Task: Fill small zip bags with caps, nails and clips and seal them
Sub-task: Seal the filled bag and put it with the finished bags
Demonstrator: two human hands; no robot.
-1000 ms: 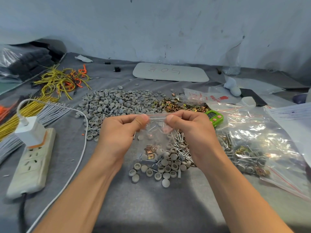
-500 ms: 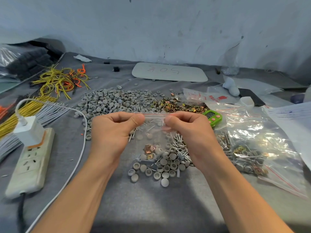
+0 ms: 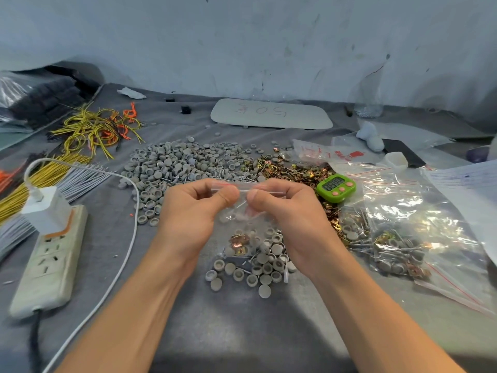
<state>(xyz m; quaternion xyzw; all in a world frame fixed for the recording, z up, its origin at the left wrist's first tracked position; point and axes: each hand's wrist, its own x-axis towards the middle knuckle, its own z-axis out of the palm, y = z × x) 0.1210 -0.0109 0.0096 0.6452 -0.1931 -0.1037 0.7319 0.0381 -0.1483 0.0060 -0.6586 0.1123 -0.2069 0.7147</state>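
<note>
A small clear zip bag point(image 3: 243, 230) hangs in front of me above the grey cloth, with grey caps and gold clips in its lower part. My left hand point(image 3: 192, 211) pinches the left end of its zip strip between thumb and fingers. My right hand point(image 3: 285, 211) pinches the strip just to the right, thumb close to the left thumb. Under the bag lies a small heap of grey caps point(image 3: 258, 267) and nails. A large pile of grey caps point(image 3: 177, 168) and a pile of gold clips point(image 3: 293, 170) lie farther back.
A white power strip point(image 3: 48, 259) with a charger and white cable point(image 3: 129, 238) lies at the left. Yellow and grey wire bundles point(image 3: 53, 179) are beyond it. A green timer point(image 3: 336, 188) and large clear bags of filled packs point(image 3: 403, 232) sit at the right. A white board point(image 3: 271, 114) lies at the back.
Both hands have stayed on the bag's top strip and shifted slightly lower and closer together; the thumbs now nearly meet along the strip.
</note>
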